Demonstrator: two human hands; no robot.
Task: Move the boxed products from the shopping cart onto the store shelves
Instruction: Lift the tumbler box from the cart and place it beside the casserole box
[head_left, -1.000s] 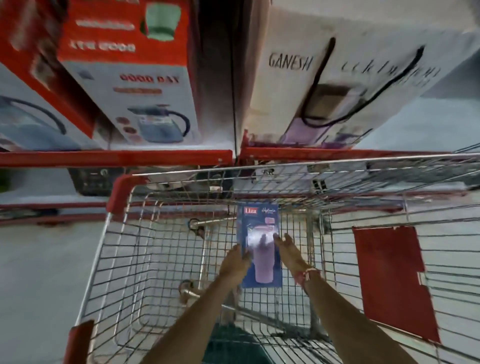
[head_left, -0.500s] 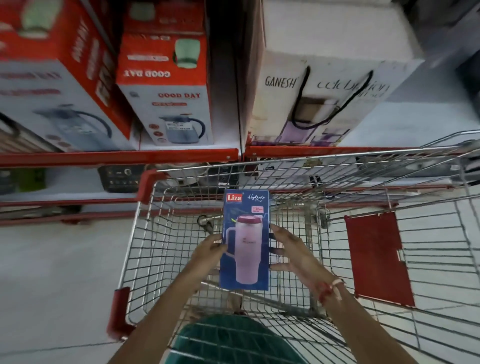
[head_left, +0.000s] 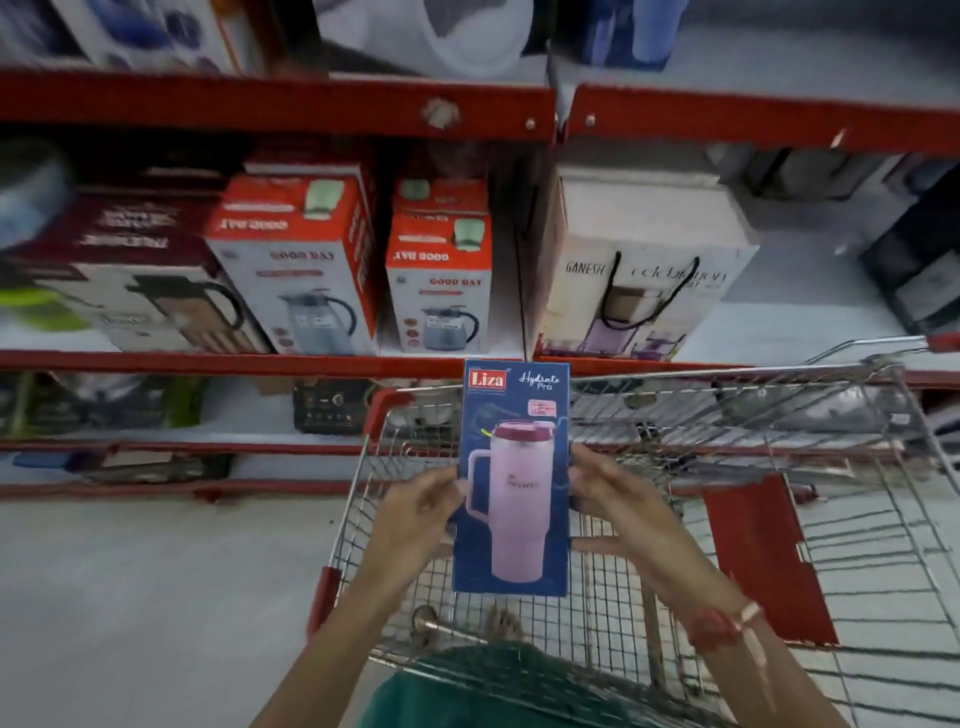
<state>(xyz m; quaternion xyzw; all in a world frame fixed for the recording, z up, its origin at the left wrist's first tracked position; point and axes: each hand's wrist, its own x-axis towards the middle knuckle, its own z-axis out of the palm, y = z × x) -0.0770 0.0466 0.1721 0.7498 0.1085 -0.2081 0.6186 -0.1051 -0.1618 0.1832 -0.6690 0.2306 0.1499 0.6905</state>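
Observation:
A tall blue Liza box (head_left: 514, 415) with a pink tumbler printed on it stands upright above the wire shopping cart (head_left: 779, 415). My left hand (head_left: 421, 504) grips its left edge and my right hand (head_left: 618, 499) grips its right edge. The box's top reaches the red front edge of the middle shelf (head_left: 208, 361). Inside the cart I see no other boxes through the mesh.
On the middle shelf stand two red-and-white Good Day kettle boxes (head_left: 441, 270), a dark kettle box (head_left: 145, 280) at left and a white Ganesh box (head_left: 649, 260) at right. A red upper shelf rail (head_left: 260, 104) runs above. Grey floor lies left of the cart.
Both hands have lifted the blue box from deep in the cart up to its rim, toward the shelf. My view has tilted up, showing more shelves.

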